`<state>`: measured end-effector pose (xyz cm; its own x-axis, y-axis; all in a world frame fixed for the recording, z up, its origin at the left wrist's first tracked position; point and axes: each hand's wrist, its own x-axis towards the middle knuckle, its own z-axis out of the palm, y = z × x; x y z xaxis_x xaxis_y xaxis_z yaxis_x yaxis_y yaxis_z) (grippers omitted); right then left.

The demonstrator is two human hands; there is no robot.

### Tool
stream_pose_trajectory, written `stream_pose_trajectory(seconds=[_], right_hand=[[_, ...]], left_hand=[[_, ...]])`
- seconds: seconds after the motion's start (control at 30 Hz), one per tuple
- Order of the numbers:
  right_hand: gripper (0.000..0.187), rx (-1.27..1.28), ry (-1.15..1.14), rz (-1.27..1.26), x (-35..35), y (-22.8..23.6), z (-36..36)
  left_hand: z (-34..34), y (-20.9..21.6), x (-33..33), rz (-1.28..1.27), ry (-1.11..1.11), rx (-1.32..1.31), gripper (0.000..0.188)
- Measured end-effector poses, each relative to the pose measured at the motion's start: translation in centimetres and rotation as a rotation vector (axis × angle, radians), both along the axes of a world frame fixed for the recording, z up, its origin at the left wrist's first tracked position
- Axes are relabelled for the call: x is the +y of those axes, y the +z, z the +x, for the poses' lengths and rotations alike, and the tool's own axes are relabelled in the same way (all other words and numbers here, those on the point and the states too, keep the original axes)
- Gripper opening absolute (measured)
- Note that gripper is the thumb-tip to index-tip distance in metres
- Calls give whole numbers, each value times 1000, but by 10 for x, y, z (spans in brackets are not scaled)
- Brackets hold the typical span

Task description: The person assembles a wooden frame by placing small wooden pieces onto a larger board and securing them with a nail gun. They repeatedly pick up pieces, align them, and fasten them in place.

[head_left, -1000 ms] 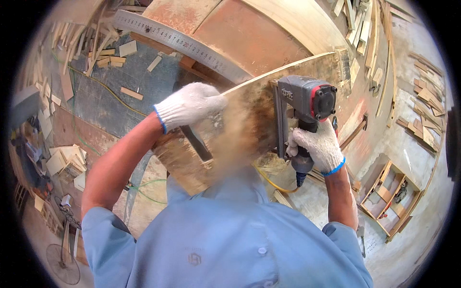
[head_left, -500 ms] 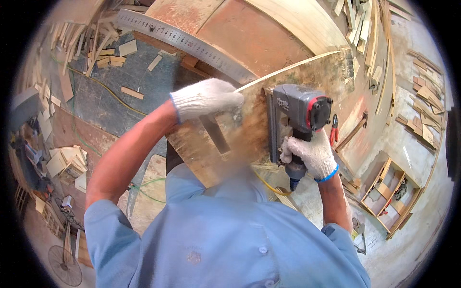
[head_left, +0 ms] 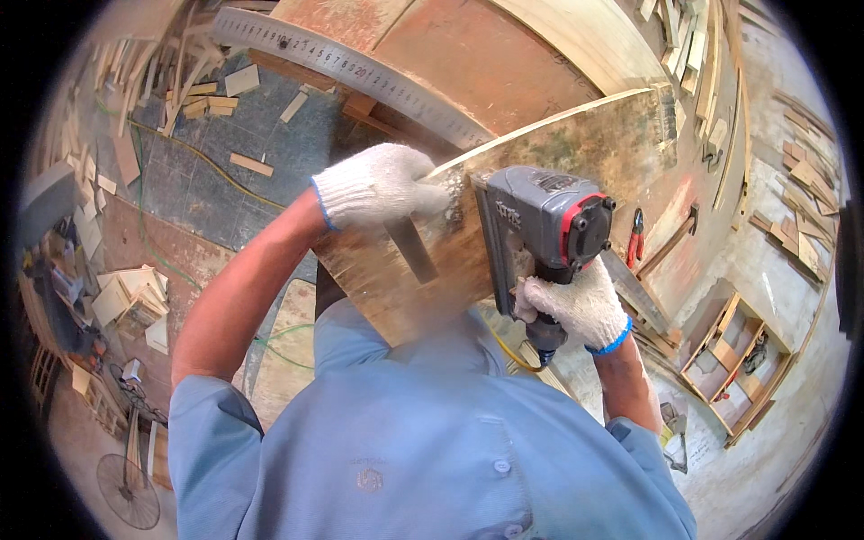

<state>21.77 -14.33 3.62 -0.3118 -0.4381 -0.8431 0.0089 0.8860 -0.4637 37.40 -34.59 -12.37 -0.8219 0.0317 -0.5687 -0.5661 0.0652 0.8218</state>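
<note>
A stained wooden board (head_left: 621, 135) lies tilted in front of my body, with a pale far edge and a dark narrow strip near my left wrist. My left hand (head_left: 382, 184), in a white knitted glove, closes over its far left edge; the fingertips are partly hidden. In my right hand (head_left: 580, 310), also gloved, is a grey and black nail gun (head_left: 540, 211) with a red ring on its cap. The fingers wrap its handle. Its long magazine lies over the board, and whether the nose touches the wood is hidden. A yellow air hose (head_left: 513, 355) runs near the handle's bottom.
Beyond the board a long steel ruler (head_left: 360, 72) lies beside reddish panels (head_left: 486, 67). Red-handled pliers (head_left: 636, 243) and a hammer (head_left: 691, 220) lie to the right, near a divided wooden box (head_left: 708, 331). Wood offcuts (head_left: 250, 165) litter the left; a fan (head_left: 126, 490) stands lower left.
The nail gun has shifted a little left and nearer my body, its magazine turning slightly. My left hand keeps its hold on the board. The whole view has shifted slightly.
</note>
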Motion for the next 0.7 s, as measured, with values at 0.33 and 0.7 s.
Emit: stream_pose_trajectory(seconds=[0.33,0.7], right_hand=[[19,31,64,-17,7,-11,10],[10,193,-80,-256,65,8,-3]], left_hand=[[1,7,3,44,56,-40,44],[-19,66,3,-109,54,-17,40]])
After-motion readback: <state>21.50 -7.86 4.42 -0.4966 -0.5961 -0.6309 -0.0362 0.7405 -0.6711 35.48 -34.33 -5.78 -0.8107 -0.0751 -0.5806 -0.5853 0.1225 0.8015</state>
